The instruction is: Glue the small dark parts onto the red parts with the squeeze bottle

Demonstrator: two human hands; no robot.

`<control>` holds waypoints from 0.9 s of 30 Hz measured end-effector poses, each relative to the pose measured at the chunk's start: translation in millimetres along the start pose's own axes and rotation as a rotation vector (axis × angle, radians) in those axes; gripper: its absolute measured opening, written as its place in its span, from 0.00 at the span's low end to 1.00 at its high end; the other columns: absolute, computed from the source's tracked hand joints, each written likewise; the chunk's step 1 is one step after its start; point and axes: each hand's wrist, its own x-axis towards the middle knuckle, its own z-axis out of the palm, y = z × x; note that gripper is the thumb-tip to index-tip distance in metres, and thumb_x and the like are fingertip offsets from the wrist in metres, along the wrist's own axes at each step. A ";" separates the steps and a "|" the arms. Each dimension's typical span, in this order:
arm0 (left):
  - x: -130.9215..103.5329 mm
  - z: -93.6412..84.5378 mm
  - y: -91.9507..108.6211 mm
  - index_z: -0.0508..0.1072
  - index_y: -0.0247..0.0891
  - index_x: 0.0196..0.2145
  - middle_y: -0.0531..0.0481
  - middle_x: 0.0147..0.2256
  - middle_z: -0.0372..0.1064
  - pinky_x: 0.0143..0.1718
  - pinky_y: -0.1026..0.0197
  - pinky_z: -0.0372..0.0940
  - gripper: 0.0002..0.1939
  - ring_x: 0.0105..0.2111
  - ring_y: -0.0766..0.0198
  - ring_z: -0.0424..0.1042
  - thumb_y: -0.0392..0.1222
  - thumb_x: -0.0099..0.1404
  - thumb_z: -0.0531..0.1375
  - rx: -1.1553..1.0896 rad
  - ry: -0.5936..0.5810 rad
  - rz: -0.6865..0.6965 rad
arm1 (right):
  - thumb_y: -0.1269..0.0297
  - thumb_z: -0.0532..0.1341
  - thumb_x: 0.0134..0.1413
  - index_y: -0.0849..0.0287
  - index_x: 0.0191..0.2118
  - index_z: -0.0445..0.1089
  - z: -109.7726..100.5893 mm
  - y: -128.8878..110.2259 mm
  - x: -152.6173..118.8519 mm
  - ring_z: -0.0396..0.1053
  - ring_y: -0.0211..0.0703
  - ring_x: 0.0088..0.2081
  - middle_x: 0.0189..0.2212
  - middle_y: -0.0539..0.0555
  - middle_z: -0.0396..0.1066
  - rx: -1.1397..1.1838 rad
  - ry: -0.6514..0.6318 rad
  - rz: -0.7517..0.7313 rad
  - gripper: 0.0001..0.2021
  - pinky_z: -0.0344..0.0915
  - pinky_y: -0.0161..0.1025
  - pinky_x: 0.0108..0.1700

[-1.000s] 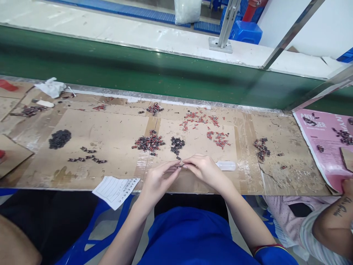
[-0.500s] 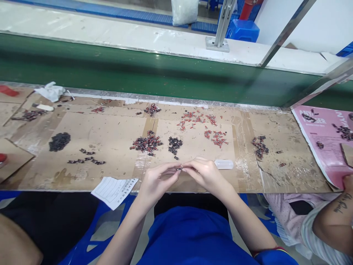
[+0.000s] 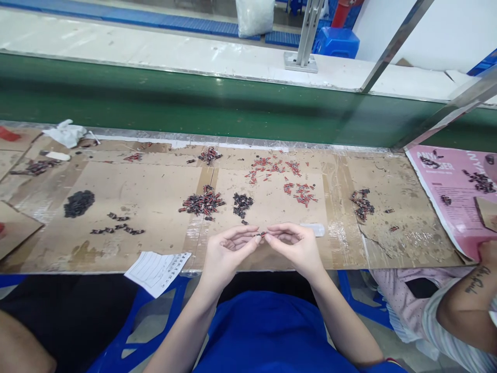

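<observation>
My left hand (image 3: 226,250) and my right hand (image 3: 298,249) meet over the front of the cardboard, thumbs and fingertips pinching a small red-and-black part (image 3: 262,234) between them. Its exact kind is too small to make out. Just beyond my fingers lies a heap of small black pieces (image 3: 243,204). Left of that is a larger pile of red-and-black parts (image 3: 202,203). Loose red pieces (image 3: 305,198) are scattered farther back to the right. A clear plastic container (image 3: 316,229) lies behind my right hand, partly hidden by it.
Cardboard (image 3: 155,197) covers the bench. A dark heap (image 3: 79,203) and a printed paper slip (image 3: 157,272) are on the left, the slip overhanging the front edge. A green panel (image 3: 194,106) runs along the back. At right, another person's arm (image 3: 469,295) rests near a pink sheet (image 3: 446,181).
My fingers have shifted their hold, and the part's red end now shows between the fingertips. My right fingers have lifted and spread a little. The whole view has moved slightly.
</observation>
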 end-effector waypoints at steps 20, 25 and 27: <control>-1.7 8.7 -8.8 0.77 0.32 0.33 0.44 0.30 0.79 0.38 0.61 0.75 0.16 0.31 0.60 0.79 0.43 0.47 0.70 -0.018 0.078 0.037 | 0.66 0.67 0.44 0.58 0.30 0.79 3.9 -1.7 -3.7 0.78 0.46 0.31 0.29 0.55 0.80 -0.112 0.033 -0.143 0.05 0.76 0.40 0.36; 0.2 21.3 -13.2 0.73 0.34 0.41 0.48 0.29 0.77 0.36 0.62 0.73 0.21 0.29 0.63 0.77 0.45 0.50 0.68 -0.028 0.048 0.147 | 0.65 0.67 0.46 0.57 0.31 0.79 -3.3 -2.8 -4.1 0.76 0.43 0.31 0.30 0.54 0.79 -0.127 0.068 -0.204 0.05 0.76 0.39 0.37; 1.1 25.3 -11.5 0.70 0.35 0.45 0.47 0.31 0.77 0.37 0.62 0.73 0.23 0.30 0.63 0.77 0.45 0.53 0.67 -0.018 -0.012 0.160 | 0.64 0.68 0.46 0.56 0.30 0.78 -7.5 -2.6 -2.9 0.76 0.43 0.30 0.30 0.54 0.79 -0.140 0.081 -0.227 0.04 0.75 0.39 0.36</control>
